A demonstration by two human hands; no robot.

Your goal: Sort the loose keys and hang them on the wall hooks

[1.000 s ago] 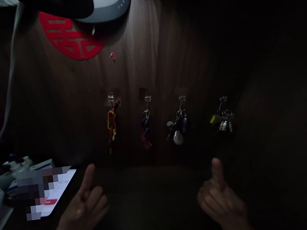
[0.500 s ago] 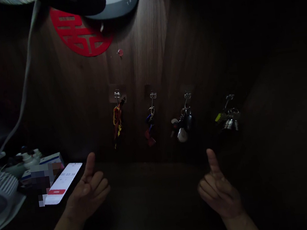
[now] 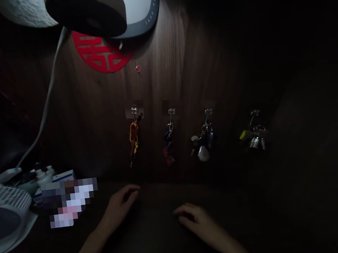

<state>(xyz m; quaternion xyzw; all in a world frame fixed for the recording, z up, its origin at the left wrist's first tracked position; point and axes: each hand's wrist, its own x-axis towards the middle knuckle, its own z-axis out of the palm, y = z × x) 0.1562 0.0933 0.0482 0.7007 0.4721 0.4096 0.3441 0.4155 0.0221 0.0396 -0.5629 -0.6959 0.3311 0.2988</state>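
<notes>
My left hand (image 3: 121, 204) is low over the dark surface, thumb and fingers apart with nothing between them. To its right, my right hand (image 3: 195, 219) points inward, its fingers loosely bent and apart from the thumb, holding nothing. Above the hands, on the wooden wall, hang a red and yellow cord (image 3: 134, 141), a key ring with a blue and red tag (image 3: 169, 145), a bunch of keys with dark and whitish fobs (image 3: 203, 140), and a bunch of metal keys with a yellow tag (image 3: 255, 137). Neither hand touches them.
At left stand a white fan (image 3: 6, 208), small bottles (image 3: 44, 174) and a blurred-out phone (image 3: 73, 204). A white cable (image 3: 49, 94) runs up to a lamp (image 3: 87, 13). A red cut-out ornament (image 3: 101, 54) and a cap (image 3: 138, 7) are higher on the wall.
Both hands have moved inward, closer together, and turned from pointing index fingers to loosely bent fingers. The view has shifted slightly, so the wall items sit lower in the picture.
</notes>
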